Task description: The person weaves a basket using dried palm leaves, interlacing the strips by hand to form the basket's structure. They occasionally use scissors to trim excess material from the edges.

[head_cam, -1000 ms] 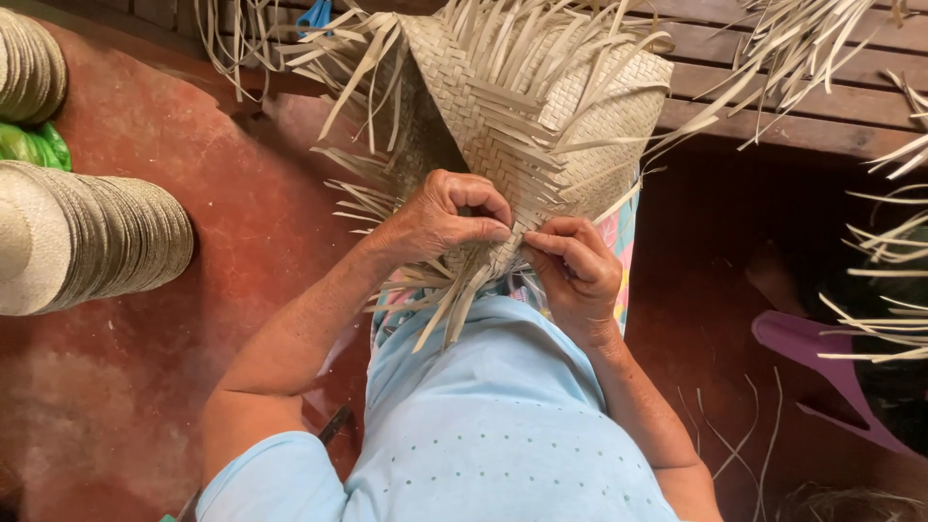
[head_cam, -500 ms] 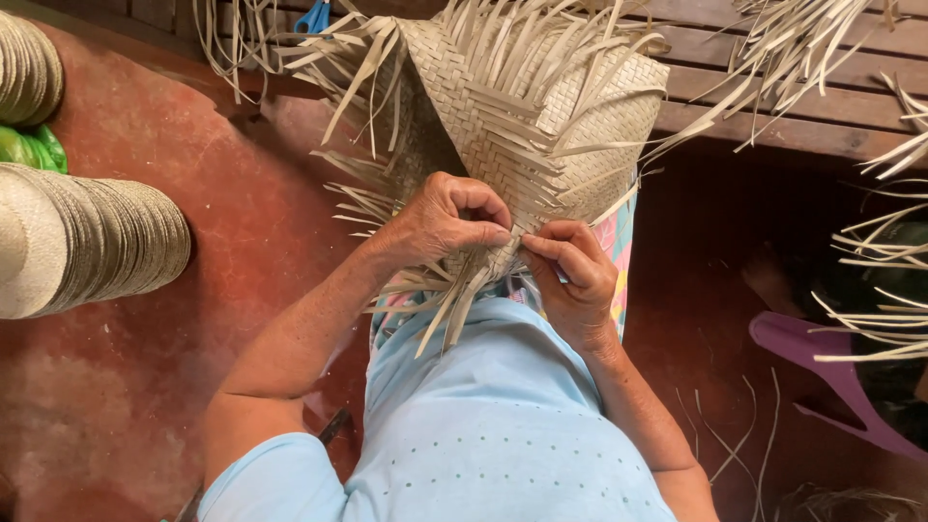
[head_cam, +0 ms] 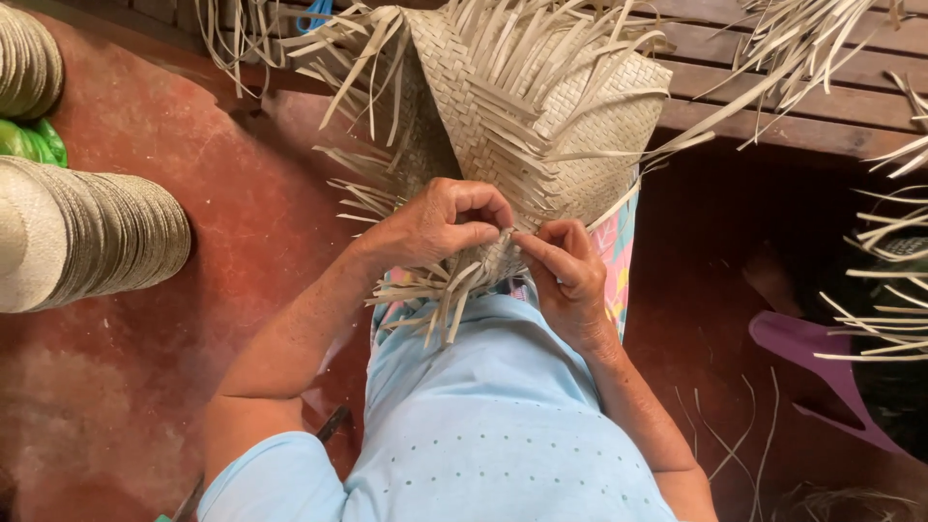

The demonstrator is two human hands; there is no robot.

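Straw-coloured palm strips are making up the half-woven mat that the person is holding over the lap, its finished part rising toward the wooden bench and its loose ends fanning out on every side. The left hand is curling closed over the lower edge of the weave, thumb and fingers pinching a bundle of strips, while the right hand is pressing its fingertips against the same edge, nearly shut on one or two strips, so the two hands are touching at the working point. The piece is looking light, dry and springy: stiff enough to stand up by itself, yet likely to crease or split if bent sharply, and its smooth strips seem apt to slip loose unless they are being pinched close to the last crossing, which looks like the safest place to hold. No printed labels or signs are showing. To the left, stacks of round woven hats are lying on the red floor, with a green bag just behind them and a purple plastic piece sitting at the right.
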